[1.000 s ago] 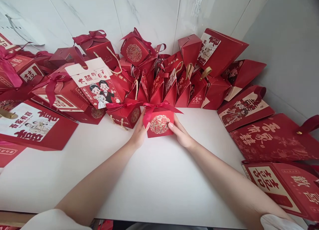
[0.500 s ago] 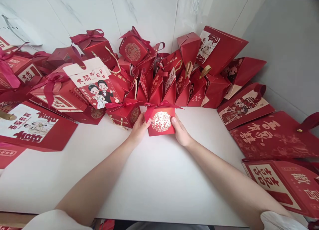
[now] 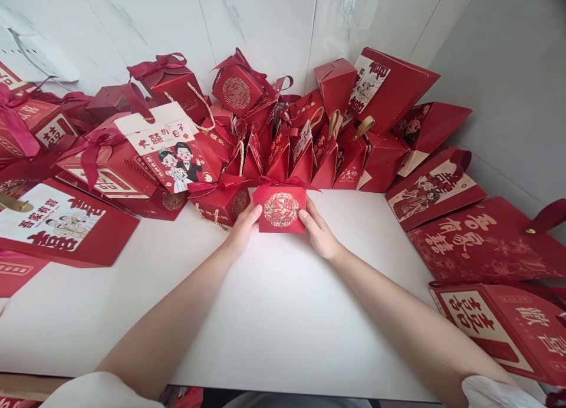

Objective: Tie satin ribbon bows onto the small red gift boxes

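A small red gift box (image 3: 282,210) with a round gold emblem on its front and a dark red ribbon bow on top is between my two hands. My left hand (image 3: 242,226) grips its left side, the thumb at the front edge. Against the right side presses my right hand (image 3: 319,229), its thumb on the front face and the other fingers behind, out of sight. Just left of my left hand stands another bow-tied red box (image 3: 221,203) with a twisted gold cord.
Red gift boxes and bags crowd the back of the white table (image 3: 287,325). To the left are a box with a cartoon couple (image 3: 179,160) and a white-labelled box (image 3: 57,222). On the right lie a large red bag (image 3: 481,243) and a cream-labelled box (image 3: 486,325). A tiled wall (image 3: 260,19) rises behind.
The held box has tilted a little, its front now turned differently to the light and its lower edge higher. It has shifted slightly left. Both hands keep their hold.
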`<state>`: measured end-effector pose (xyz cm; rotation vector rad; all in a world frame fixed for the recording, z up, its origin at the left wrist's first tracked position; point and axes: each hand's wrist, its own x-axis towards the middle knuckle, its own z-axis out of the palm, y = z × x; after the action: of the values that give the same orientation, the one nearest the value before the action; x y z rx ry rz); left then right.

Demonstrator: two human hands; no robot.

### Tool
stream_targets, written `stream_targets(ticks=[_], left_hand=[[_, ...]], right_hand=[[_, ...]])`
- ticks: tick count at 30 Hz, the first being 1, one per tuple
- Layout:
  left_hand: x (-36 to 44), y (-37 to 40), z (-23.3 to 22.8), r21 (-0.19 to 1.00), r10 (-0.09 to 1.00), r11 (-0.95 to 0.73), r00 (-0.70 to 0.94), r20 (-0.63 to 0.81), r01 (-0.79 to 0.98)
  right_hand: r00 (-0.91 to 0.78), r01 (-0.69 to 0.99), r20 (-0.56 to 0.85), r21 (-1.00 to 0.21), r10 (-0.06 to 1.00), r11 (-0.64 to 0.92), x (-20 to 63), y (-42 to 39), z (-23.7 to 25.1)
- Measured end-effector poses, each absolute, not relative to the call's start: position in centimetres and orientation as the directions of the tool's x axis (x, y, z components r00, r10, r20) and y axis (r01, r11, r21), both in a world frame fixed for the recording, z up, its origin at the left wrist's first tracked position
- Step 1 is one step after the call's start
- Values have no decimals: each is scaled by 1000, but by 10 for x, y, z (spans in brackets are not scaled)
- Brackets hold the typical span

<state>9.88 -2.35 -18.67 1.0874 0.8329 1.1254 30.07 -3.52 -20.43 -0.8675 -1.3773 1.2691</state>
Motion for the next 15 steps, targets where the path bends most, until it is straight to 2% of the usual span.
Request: stream_targets(ticks=[15], left_hand=[[107,-29,-181,964,968,42,250,26,-263]], right_hand=[[-165,-98,170,-983,972,156,302,-34,-203]])
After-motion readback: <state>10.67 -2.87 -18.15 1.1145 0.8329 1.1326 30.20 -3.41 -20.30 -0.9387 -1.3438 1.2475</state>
